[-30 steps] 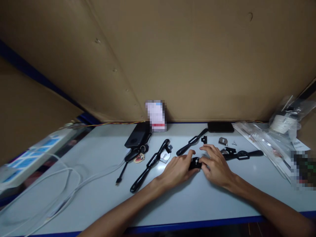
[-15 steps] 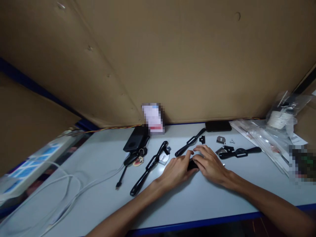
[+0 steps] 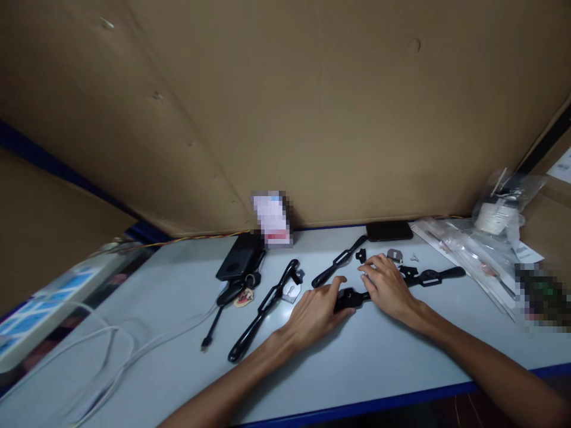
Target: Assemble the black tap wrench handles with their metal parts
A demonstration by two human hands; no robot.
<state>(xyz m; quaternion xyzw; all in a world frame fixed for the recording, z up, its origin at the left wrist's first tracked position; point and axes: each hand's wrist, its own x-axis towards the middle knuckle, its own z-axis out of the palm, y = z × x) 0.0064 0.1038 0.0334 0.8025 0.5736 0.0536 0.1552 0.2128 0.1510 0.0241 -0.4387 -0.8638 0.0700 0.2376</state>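
One head-worn camera looks forward and down onto the table (image 3: 379, 356).

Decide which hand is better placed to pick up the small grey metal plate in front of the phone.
Right. The right hand lies just before the metal plate, nearly touching it; the left hand is farther off and grips the black part.

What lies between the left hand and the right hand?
A small black part, at the fingertips of the left hand and right hand; the head view shows it.
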